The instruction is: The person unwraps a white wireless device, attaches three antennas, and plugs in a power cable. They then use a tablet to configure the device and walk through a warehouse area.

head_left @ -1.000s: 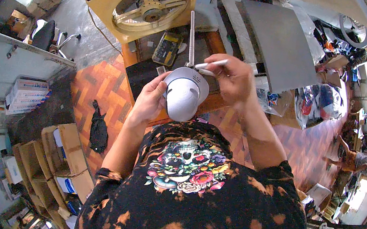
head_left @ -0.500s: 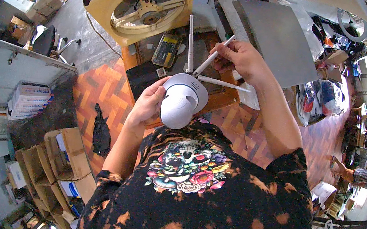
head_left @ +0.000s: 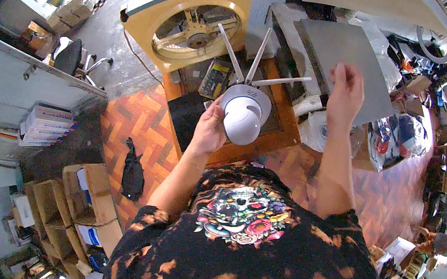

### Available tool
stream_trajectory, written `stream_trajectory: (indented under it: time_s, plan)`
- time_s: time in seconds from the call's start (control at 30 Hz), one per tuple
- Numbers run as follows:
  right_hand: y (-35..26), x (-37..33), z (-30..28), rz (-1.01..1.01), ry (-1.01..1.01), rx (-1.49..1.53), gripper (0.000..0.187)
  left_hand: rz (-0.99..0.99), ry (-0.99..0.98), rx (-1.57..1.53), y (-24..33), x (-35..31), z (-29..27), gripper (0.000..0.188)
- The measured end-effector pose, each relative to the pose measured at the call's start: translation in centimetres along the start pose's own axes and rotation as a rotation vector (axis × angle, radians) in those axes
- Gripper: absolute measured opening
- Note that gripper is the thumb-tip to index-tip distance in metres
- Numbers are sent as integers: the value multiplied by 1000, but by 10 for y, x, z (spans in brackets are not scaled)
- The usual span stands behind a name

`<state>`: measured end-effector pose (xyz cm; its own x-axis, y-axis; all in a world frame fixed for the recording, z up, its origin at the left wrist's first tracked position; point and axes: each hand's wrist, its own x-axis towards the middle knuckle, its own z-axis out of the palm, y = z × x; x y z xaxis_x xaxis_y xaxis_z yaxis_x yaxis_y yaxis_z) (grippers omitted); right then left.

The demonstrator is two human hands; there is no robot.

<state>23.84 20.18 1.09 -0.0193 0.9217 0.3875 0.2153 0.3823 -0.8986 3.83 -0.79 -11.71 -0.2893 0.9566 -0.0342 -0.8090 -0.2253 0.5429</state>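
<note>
A white Wi-Fi security camera [head_left: 243, 120] with a round head and three stick antennas is held up in front of me. My left hand [head_left: 210, 131] grips its base from the left side. The antennas fan out from the far end: one leans left, one points nearly straight away, one lies out to the right. My right hand [head_left: 346, 96] is raised well to the right of the camera, touching nothing. Its fingers are loosely bent and apart, with nothing seen in them. Beneath the camera stands a wooden table [head_left: 286, 139] bearing a black-and-yellow tool set [head_left: 216, 79].
A large yellow box fan [head_left: 241, 6] stands beyond the table. To the right is a grey panel [head_left: 331, 46] and a box of plastic-wrapped goods [head_left: 399, 137]. Cardboard bins [head_left: 61, 236] stand at lower left, near a black bag [head_left: 133, 175] on the parquet floor. A person is far right.
My right hand has let go of an antenna and moved right, away from the camera. The left and middle antennas now lean differently, and the right one tilts upward. My left hand keeps its hold.
</note>
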Motion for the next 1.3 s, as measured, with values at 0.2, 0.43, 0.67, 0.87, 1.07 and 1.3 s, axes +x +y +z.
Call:
stream_trajectory:
  time_s: [0.2,0.43,0.67,0.87,1.07,1.3]
  plan:
    - [53,-83,23,423,-390,282,32,-39,118,45,-5,3,8,51]
    - [22,-103,25,650,-628,805,57,-95,108,22,-18,9,37,54]
    - [39,-102,23,600,-570,835,49,69,69,548,-19,17,42,54]
    - [43,-98,16,596,-541,788,42,1030,54,1798,70,59,70,48]
    - [34,-94,17,637,-547,813,50,889,-499,2333,132,104,105,38]
    - [38,-97,22,628,-441,715,47,1035,-552,2234,138,113,96,32]
